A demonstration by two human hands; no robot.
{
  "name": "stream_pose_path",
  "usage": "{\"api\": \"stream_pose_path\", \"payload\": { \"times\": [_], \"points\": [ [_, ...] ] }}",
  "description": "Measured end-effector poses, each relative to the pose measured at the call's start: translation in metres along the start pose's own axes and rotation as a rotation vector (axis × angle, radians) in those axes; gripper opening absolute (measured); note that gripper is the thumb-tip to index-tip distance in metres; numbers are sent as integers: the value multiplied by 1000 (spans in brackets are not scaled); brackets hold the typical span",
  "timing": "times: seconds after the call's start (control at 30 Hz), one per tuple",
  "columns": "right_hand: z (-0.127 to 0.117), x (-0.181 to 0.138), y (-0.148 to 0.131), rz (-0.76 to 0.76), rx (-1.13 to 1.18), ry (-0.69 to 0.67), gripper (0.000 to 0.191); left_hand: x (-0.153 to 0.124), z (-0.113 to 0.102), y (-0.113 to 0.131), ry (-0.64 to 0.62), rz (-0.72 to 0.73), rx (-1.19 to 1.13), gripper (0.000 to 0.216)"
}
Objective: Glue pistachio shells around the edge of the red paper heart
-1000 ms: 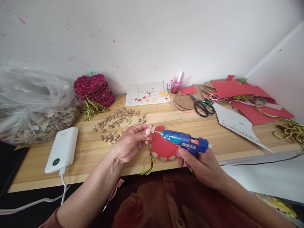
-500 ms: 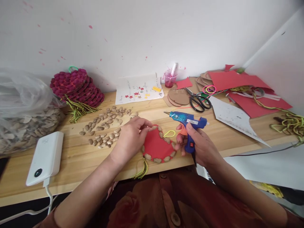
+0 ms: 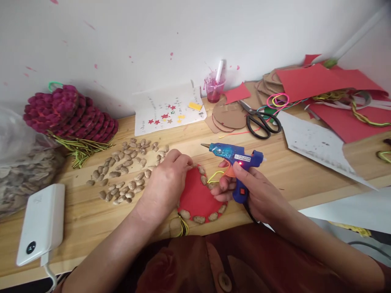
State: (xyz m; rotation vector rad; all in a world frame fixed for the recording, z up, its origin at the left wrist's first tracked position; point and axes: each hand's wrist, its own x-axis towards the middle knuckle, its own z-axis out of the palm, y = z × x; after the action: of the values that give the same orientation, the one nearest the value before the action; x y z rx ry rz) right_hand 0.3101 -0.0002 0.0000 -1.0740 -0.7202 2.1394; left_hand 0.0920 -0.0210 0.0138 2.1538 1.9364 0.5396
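My right hand (image 3: 256, 189) is wrapped round a blue hot glue gun (image 3: 227, 152), its nozzle pointing left and a red light glowing on its side. Below it lies a red disc (image 3: 198, 193) edged with peanut shells (image 3: 199, 219), with a yellow cord loop (image 3: 216, 176) and a yellow-black tassel (image 3: 183, 226). At the disc's upper left edge, my left hand (image 3: 166, 179) is closed, its fingertips pinched on a peanut shell mostly hidden by the fingers. My right fingertips reach over the disc's right edge.
Loose peanut shells (image 3: 124, 162) are spread left of my hand. Beyond them stand dark pink decorated discs (image 3: 70, 116), a bag of shells (image 3: 24, 175) and a white power bank (image 3: 41, 224). Scissors (image 3: 259, 122), cardboard circles (image 3: 229, 114), a paint cup (image 3: 214, 89) and red paper (image 3: 324, 81) lie behind.
The view has shifted slightly. A red light now shows on the glue gun, and my right fingers reach further over the disc. My left fingers stay at the disc's upper edge, more curled.
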Motion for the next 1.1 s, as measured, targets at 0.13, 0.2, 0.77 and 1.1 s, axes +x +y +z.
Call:
{"api": "stream_pose_path", "payload": {
  "times": [0.13, 0.2, 0.77, 1.1],
  "points": [
    [-3, 1, 2, 26, 36, -16, 38, 2, 0, 2, -19, -8, 35, 15],
    [-3, 1, 2, 29, 46, -27, 36, 2, 1, 2, -29, 7, 55, 15],
    [-5, 2, 4, 32, 29, -39, 32, 3, 3, 6, -65, 26, 212, 18],
    [-6, 1, 3, 36, 14, -47, 33, 4, 3, 6, -77, 28, 236, 18]
  ]
}}
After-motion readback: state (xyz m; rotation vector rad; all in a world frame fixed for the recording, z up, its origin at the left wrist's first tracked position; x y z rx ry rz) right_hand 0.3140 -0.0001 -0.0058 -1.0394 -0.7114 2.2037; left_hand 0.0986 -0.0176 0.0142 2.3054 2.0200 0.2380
